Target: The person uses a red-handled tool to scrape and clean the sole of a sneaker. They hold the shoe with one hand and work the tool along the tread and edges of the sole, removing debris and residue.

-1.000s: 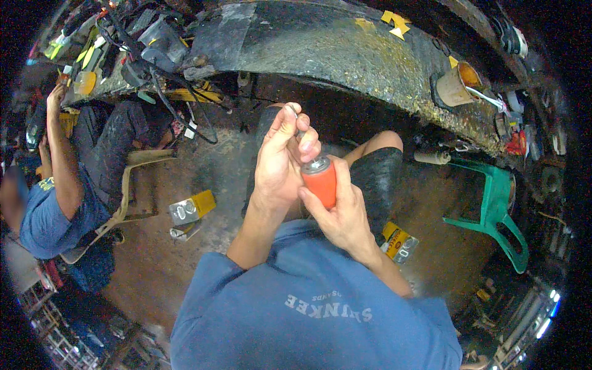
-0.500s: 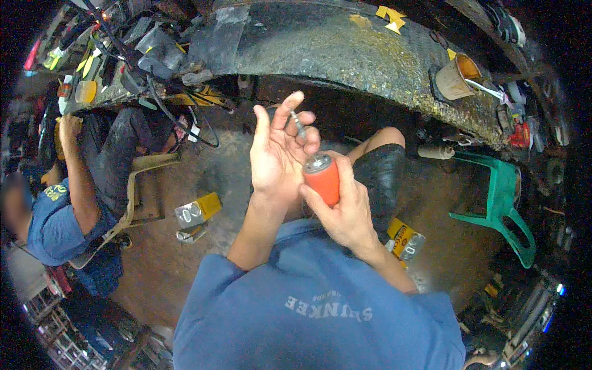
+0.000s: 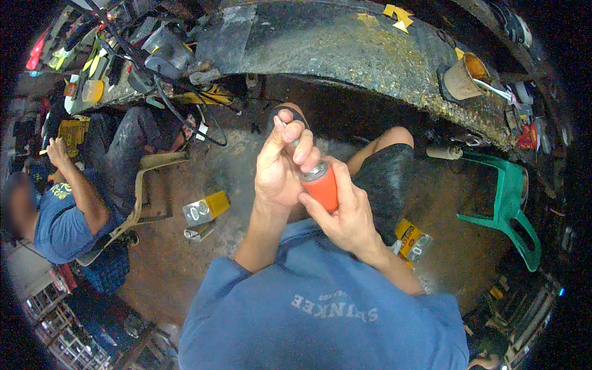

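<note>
Head view. Your left hand: fingers curled, thumb drawn in toward them, holding a thin metal rod, mostly hidden by the fingers. Your right hand: wrapped round an orange canister with a grey metal top, which sits tilted in front of your chest. The left hand's lower fingers lie at the canister's metal top; whether they touch it, you cannot tell.

Ahead of you: one long, stained workbench, bearing yellow scraps and, toward its right end, one brown-stained tub with a white stick leaning out. On the floor to your left: one yellow-and-silver tin, with a smaller silver tin just beside it. Near your right forearm: one further yellow-and-silver box. Farther right: one green chair. Far left: a seated co-worker in a blue shirt.
</note>
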Available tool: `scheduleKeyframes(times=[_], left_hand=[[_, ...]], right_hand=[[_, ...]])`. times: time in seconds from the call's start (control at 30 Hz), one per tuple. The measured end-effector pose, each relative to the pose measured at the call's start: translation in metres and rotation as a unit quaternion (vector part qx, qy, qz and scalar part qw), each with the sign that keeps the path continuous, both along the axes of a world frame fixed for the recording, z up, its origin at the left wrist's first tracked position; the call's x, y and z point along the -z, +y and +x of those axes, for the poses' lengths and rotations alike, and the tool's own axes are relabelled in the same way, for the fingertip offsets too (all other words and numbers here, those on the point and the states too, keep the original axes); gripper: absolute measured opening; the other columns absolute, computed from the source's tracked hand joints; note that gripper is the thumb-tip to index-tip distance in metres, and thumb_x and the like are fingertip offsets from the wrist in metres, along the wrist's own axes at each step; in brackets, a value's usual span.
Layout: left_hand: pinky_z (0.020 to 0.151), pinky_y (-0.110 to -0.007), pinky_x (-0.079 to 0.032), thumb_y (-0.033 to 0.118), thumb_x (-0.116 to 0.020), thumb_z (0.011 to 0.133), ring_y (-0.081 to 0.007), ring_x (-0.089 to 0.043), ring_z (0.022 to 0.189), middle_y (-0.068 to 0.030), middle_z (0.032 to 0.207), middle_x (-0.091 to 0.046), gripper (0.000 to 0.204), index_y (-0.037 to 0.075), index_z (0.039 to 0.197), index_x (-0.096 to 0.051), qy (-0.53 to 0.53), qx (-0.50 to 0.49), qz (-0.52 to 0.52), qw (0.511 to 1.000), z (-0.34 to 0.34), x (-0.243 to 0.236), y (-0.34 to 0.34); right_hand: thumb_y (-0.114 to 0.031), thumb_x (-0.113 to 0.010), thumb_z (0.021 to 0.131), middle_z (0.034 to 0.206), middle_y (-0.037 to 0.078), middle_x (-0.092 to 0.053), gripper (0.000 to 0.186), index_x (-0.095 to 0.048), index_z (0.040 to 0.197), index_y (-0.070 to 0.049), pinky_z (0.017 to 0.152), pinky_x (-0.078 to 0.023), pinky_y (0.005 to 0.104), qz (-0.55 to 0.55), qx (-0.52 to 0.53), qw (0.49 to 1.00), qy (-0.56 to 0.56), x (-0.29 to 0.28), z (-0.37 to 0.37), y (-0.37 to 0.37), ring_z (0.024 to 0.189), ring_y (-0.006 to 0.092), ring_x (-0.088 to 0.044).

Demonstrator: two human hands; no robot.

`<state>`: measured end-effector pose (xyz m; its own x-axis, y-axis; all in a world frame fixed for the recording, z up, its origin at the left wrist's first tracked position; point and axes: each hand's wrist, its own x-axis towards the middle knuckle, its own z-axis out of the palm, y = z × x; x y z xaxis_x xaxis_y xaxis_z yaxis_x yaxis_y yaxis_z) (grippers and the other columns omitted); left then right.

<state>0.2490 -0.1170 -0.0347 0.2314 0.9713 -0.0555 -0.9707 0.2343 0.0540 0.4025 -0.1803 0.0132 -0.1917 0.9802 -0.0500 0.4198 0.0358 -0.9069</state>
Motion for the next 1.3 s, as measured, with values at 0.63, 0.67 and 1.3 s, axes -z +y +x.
scheduleKeyframes(times=[0.63,0.67,1.3], left_hand=[[0.067,-0.033,-0.054,0.029,-0.052,0.119,-0.0158,-0.06,0.077,-0.0045,0.127,-0.071,0.023,0.012,0.124,-0.067,0.075,-0.015,-0.024,0.997,-0.001,0.001,-0.01],[0.067,-0.033,-0.054,0.029,-0.052,0.119,-0.0157,-0.059,0.077,-0.0041,0.128,-0.071,0.023,0.012,0.124,-0.067,0.071,-0.005,-0.018,0.997,-0.003,0.003,-0.01],[0.058,-0.032,-0.048,0.033,-0.049,0.12,-0.0152,-0.056,0.068,-0.0035,0.135,-0.073,0.029,0.015,0.128,-0.071,0.026,0.001,-0.025,0.999,-0.008,0.015,0.002]], right_hand=[[-0.034,-0.083,0.097,0.115,0.031,-0.076,0.073,-0.047,0.154,-0.004,0.086,-0.064,0.0567,-0.01,-0.003,1.0,-0.001,0.0,-0.001,-0.002,0.104,0.0512,-0.077],[-0.035,-0.083,0.098,0.116,0.032,-0.076,0.074,-0.047,0.154,-0.003,0.086,-0.064,0.0571,-0.012,-0.004,1.0,0.002,0.0,-0.001,-0.002,0.104,0.0515,-0.077],[-0.027,-0.081,0.099,0.117,0.034,-0.075,0.067,-0.048,0.151,0.0,0.087,-0.064,0.0542,-0.009,0.01,0.999,-0.033,0.0,-0.007,-0.004,0.109,0.0528,-0.076]])
